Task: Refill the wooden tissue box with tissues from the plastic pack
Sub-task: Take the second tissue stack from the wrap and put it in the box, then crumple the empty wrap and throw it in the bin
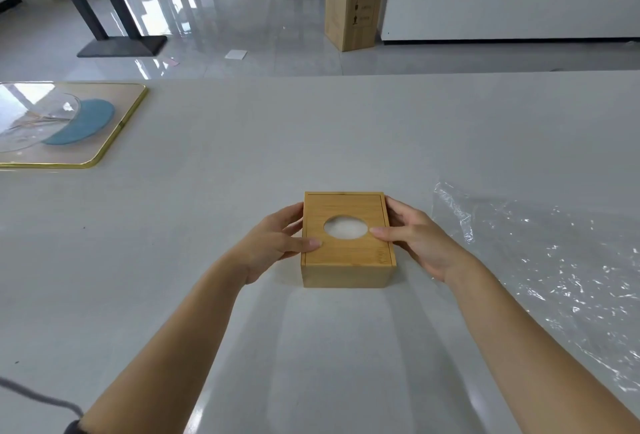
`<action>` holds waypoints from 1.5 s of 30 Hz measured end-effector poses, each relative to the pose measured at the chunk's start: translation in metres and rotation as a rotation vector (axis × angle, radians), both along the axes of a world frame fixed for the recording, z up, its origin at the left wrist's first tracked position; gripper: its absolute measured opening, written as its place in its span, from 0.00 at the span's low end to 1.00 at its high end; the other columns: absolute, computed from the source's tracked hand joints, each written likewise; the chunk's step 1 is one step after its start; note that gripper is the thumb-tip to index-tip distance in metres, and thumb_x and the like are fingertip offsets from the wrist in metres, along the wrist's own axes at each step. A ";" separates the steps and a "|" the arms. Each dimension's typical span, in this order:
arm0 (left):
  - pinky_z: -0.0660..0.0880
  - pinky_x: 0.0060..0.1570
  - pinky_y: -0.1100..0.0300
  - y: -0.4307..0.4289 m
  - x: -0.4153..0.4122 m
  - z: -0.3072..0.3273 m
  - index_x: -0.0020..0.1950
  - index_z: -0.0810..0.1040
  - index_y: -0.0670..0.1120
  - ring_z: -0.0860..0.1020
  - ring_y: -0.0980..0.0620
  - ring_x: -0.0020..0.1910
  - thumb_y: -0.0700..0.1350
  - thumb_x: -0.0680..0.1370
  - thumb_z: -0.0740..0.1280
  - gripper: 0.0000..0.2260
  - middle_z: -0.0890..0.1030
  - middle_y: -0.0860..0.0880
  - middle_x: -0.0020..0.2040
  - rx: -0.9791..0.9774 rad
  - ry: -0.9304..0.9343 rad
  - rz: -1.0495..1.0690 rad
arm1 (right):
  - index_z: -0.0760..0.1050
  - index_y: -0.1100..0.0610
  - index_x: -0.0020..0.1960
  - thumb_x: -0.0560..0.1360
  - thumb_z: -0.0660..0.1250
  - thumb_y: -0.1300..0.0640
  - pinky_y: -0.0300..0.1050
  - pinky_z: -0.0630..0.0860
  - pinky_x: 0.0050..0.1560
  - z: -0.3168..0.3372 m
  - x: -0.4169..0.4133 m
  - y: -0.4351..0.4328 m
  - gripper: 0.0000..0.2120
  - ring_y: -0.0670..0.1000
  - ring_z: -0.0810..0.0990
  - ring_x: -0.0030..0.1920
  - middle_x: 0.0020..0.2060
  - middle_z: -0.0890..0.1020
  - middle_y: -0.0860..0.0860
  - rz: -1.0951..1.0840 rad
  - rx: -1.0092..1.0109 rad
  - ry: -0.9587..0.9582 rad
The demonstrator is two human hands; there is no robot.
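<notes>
The wooden tissue box [348, 260] stands on the white table [242, 191] in front of me, its sliding lid on top with an oval hole. White tissue [345, 228] shows through the hole. My left hand [273, 243] grips the box's left side, thumb on the lid. My right hand [415, 238] holds the right side, thumb resting on the lid next to the hole. A clear plastic pack wrapper [554, 274] lies flat and crumpled to the right of the box.
A gold-rimmed tray [114, 136] with a glass dish and a blue piece sits at the far left. A dark cable [38, 395] crosses the near left corner. Beyond the table are table legs and a cardboard box [353, 1] on the floor.
</notes>
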State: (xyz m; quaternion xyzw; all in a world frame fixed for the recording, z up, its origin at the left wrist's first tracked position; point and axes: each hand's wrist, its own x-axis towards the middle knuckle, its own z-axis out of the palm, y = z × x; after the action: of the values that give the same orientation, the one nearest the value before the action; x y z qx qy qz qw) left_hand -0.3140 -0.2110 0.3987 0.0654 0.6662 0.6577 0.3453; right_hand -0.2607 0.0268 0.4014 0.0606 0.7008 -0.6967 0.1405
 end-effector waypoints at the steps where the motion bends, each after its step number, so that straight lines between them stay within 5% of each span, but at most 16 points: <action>1: 0.72 0.64 0.52 0.001 0.000 0.002 0.67 0.71 0.51 0.73 0.53 0.66 0.37 0.69 0.73 0.28 0.75 0.54 0.65 -0.028 0.020 0.010 | 0.74 0.47 0.60 0.73 0.67 0.65 0.41 0.72 0.61 0.004 0.001 -0.002 0.19 0.46 0.77 0.61 0.58 0.80 0.47 -0.001 0.063 0.016; 9: 0.63 0.63 0.60 0.029 0.014 0.028 0.72 0.65 0.48 0.65 0.54 0.71 0.48 0.77 0.66 0.24 0.68 0.52 0.71 -0.258 0.367 0.370 | 0.67 0.55 0.68 0.75 0.67 0.57 0.42 0.68 0.62 0.033 0.014 0.014 0.23 0.46 0.73 0.61 0.63 0.75 0.50 -0.278 0.513 0.211; 14: 0.60 0.64 0.62 0.058 0.031 0.044 0.71 0.65 0.48 0.63 0.53 0.71 0.52 0.78 0.64 0.23 0.66 0.51 0.71 -0.417 0.703 0.448 | 0.61 0.54 0.73 0.75 0.66 0.50 0.47 0.56 0.71 0.042 0.034 0.050 0.29 0.49 0.61 0.72 0.72 0.65 0.50 -0.348 0.797 0.240; 19: 0.57 0.69 0.61 0.109 0.062 0.056 0.72 0.64 0.44 0.60 0.52 0.72 0.58 0.75 0.60 0.29 0.64 0.47 0.73 -0.408 1.043 0.250 | 0.52 0.51 0.76 0.74 0.65 0.43 0.50 0.47 0.72 0.031 0.057 0.091 0.36 0.51 0.50 0.76 0.76 0.54 0.54 -0.434 1.021 0.131; 23: 0.45 0.70 0.65 0.154 0.087 0.052 0.75 0.59 0.45 0.53 0.50 0.75 0.60 0.75 0.57 0.32 0.56 0.46 0.77 -0.456 1.254 0.026 | 0.47 0.50 0.76 0.73 0.62 0.38 0.51 0.44 0.73 0.017 0.076 0.124 0.40 0.51 0.44 0.76 0.77 0.48 0.56 -0.465 1.160 0.045; 25: 0.36 0.70 0.66 0.176 0.094 0.044 0.77 0.54 0.48 0.48 0.50 0.77 0.65 0.75 0.52 0.35 0.50 0.47 0.78 -0.510 1.266 -0.045 | 0.46 0.48 0.76 0.72 0.61 0.36 0.50 0.42 0.73 0.010 0.089 0.142 0.41 0.52 0.43 0.76 0.77 0.46 0.56 -0.471 1.206 0.030; 29: 0.36 0.73 0.60 0.200 0.095 0.025 0.77 0.52 0.49 0.47 0.48 0.77 0.68 0.74 0.44 0.37 0.50 0.45 0.78 -0.637 1.294 -0.083 | 0.44 0.46 0.76 0.71 0.60 0.33 0.50 0.40 0.73 -0.001 0.112 0.170 0.42 0.51 0.41 0.76 0.77 0.46 0.56 -0.482 1.245 0.029; 41: 0.36 0.73 0.51 0.256 0.097 -0.024 0.77 0.42 0.54 0.39 0.48 0.77 0.73 0.68 0.42 0.41 0.42 0.46 0.78 -0.930 1.116 -0.170 | 0.41 0.42 0.75 0.68 0.59 0.29 0.55 0.38 0.73 -0.021 0.158 0.240 0.44 0.52 0.39 0.76 0.77 0.44 0.53 -0.474 1.267 -0.117; 45: 0.37 0.73 0.46 0.263 0.098 -0.036 0.76 0.38 0.57 0.36 0.47 0.76 0.74 0.70 0.51 0.42 0.39 0.46 0.78 -1.040 0.940 -0.247 | 0.35 0.38 0.74 0.65 0.56 0.25 0.63 0.36 0.71 -0.032 0.162 0.251 0.47 0.54 0.35 0.75 0.76 0.38 0.51 -0.419 1.228 -0.284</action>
State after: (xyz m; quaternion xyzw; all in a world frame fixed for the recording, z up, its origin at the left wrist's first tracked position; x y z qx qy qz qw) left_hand -0.2162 0.0521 0.3625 0.2442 0.9598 0.1127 0.0800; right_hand -0.0986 0.2778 0.3692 0.3558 0.9187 -0.1684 0.0332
